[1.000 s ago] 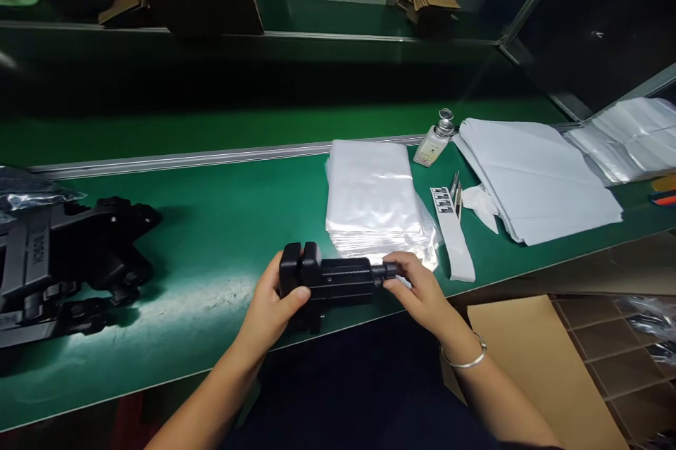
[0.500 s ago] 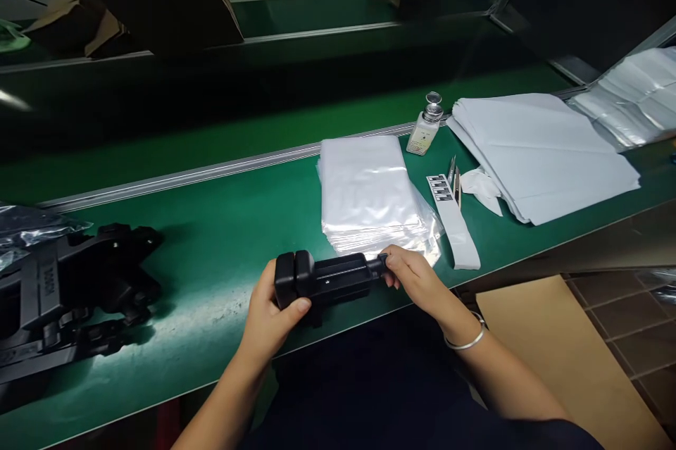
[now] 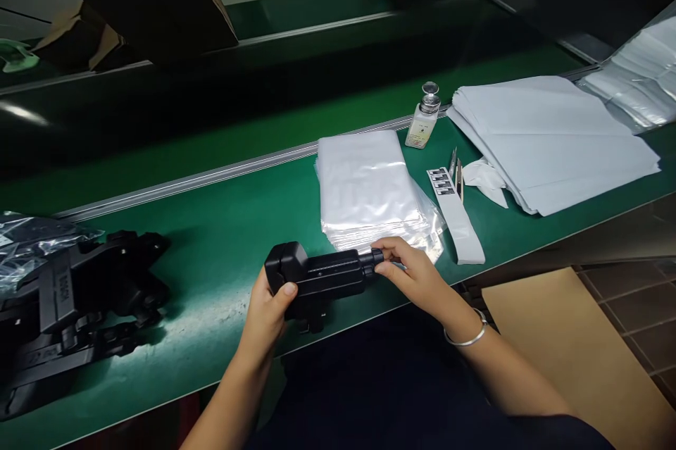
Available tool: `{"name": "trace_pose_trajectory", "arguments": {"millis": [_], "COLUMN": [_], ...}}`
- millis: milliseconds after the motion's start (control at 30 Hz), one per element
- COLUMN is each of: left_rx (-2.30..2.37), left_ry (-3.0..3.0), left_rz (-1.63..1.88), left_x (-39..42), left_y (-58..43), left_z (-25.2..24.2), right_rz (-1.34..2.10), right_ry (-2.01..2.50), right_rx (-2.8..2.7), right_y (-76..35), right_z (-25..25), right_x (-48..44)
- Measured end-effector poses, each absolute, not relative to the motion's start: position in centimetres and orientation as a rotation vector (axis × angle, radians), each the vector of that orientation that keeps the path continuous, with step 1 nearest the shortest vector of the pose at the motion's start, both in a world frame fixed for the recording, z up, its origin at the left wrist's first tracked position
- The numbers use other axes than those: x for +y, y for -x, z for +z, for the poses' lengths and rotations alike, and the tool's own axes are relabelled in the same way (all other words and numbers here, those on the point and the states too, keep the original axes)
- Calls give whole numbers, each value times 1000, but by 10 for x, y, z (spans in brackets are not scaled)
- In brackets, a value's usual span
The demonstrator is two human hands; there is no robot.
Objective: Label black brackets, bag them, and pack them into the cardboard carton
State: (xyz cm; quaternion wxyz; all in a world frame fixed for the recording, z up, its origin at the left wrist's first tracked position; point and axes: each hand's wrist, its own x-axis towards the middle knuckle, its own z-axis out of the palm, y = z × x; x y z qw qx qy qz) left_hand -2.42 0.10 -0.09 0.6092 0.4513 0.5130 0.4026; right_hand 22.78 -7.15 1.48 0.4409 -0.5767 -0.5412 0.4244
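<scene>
I hold a black plastic clamp-like part [image 3: 317, 277] over the near edge of the green bench [image 3: 222, 239]. My left hand [image 3: 269, 316] wraps round its thick left end, thumb on the front. My right hand [image 3: 409, 274] pinches the small knob at its right end; a silver bangle sits on that wrist. Just beyond my right hand lies a stack of clear plastic bags [image 3: 370, 189].
More black plastic parts [image 3: 79, 295] lie at the left under a crinkled bag [image 3: 32, 242]. To the right are a label strip [image 3: 457, 214], tweezers [image 3: 455, 168], a small bottle [image 3: 422, 119] and stacked white sheets [image 3: 549, 140]. A cardboard box [image 3: 570, 344] stands below the bench.
The clamp part has shifted slightly left and its two left jaws have closed together. My right hand stays pinched on the knob. The view has tilted a little.
</scene>
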Motion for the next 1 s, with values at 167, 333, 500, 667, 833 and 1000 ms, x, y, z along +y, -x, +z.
{"name": "trace_pose_trajectory", "arguments": {"millis": [167, 333, 500, 667, 833, 1000], "left_rx": [1175, 1181, 1227, 1255, 1237, 1226], "left_ry": [-975, -856, -768, -757, -760, -790], "left_rz": [932, 964, 1022, 1039, 1021, 979], "left_x": [2, 2, 1, 2, 3, 2], "left_y": [17, 10, 4, 1, 6, 12], "left_z": [4, 5, 5, 7, 5, 3], "right_rz": [1085, 1202, 1256, 1217, 1075, 893], "right_ry": [1422, 1358, 1348, 1370, 1388, 1394], "right_rx": [-1262, -1110, -1095, -1039, -1095, -1361], "right_y": [-225, -224, -214, -206, -218, -225], "right_z": [10, 3, -1, -8, -2, 12], "right_x": [-69, -66, -66, -65, -64, -66]}}
